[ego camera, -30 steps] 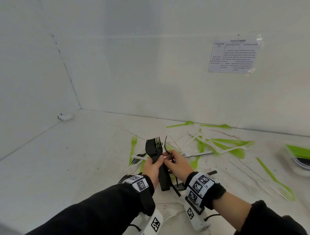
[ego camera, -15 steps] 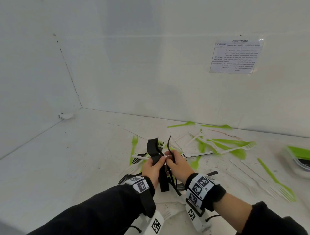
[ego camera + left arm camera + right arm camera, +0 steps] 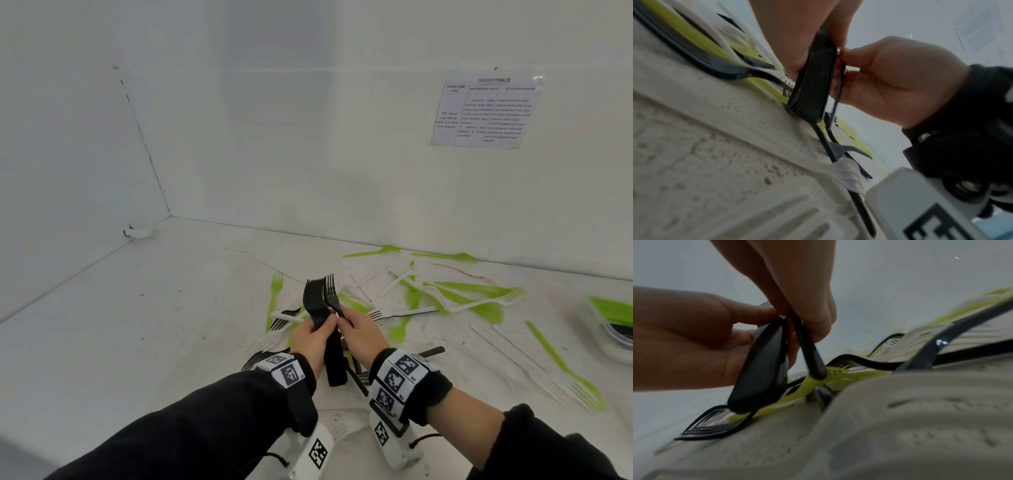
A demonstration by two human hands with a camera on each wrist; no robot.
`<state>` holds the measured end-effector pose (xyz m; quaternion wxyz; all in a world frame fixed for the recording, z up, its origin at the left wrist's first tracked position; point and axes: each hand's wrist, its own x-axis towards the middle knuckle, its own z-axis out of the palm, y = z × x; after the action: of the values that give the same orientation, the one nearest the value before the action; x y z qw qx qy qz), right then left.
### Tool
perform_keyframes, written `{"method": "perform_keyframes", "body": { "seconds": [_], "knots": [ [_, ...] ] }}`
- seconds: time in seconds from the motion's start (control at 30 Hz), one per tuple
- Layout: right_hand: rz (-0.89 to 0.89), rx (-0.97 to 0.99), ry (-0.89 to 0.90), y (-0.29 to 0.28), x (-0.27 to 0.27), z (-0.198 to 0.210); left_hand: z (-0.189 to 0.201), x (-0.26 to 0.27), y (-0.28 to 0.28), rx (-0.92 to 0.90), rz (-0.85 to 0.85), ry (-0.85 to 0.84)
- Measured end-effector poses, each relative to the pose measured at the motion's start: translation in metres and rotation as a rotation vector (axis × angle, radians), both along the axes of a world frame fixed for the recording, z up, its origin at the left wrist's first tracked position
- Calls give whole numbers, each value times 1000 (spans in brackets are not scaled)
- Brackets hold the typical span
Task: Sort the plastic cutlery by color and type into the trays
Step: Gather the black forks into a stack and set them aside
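1. Head view: both hands meet above the white tabletop (image 3: 137,325). The left hand (image 3: 310,339) grips a stack of black forks (image 3: 317,305), tines up. The right hand (image 3: 359,332) pinches a single black fork (image 3: 331,294) just beside that stack, tines up too. Green cutlery (image 3: 472,291) and white cutlery (image 3: 404,312) lie scattered behind and to the right of the hands. A clear tray (image 3: 616,329) holding green pieces sits at the right edge. A sheet on the wall (image 3: 486,113) is headed "INSIGHTTRACE"; its smaller text is too blurred to read. Square black-and-white coded tags (image 3: 397,375) sit on both wrist bands.

2. Left wrist view: the stack's handles (image 3: 813,81) show as many thin black layers, clamped by the left hand's fingers (image 3: 789,32). The right hand's fingertips (image 3: 849,53) hold the single fork's handle (image 3: 839,87) next to it. More black, green and white pieces lie below.

3. Right wrist view: the stack (image 3: 762,363) sits in the left hand's curled fingers (image 3: 694,337), and the single handle (image 3: 807,350) slants apart from it.
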<state>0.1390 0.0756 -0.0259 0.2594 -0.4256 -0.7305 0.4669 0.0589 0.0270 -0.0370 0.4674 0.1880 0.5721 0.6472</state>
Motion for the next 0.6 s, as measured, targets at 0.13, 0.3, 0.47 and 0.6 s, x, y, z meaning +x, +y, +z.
{"method": "perform_keyframes", "body": {
  "seconds": [0.13,0.3,0.47,0.6],
  "knots": [
    [-158,-68,118,2,0,-3,1,-4,0,0,6,-15],
    [-140,46,40,4,-9,2,9,-10,-2,3,-2,-57],
    [-4,73,1,6,-18,4,12,-20,-5,-40,51,-5],
    [126,-6,-48,9,-28,8,13,-29,-11,-36,88,-14]
  ]
}}
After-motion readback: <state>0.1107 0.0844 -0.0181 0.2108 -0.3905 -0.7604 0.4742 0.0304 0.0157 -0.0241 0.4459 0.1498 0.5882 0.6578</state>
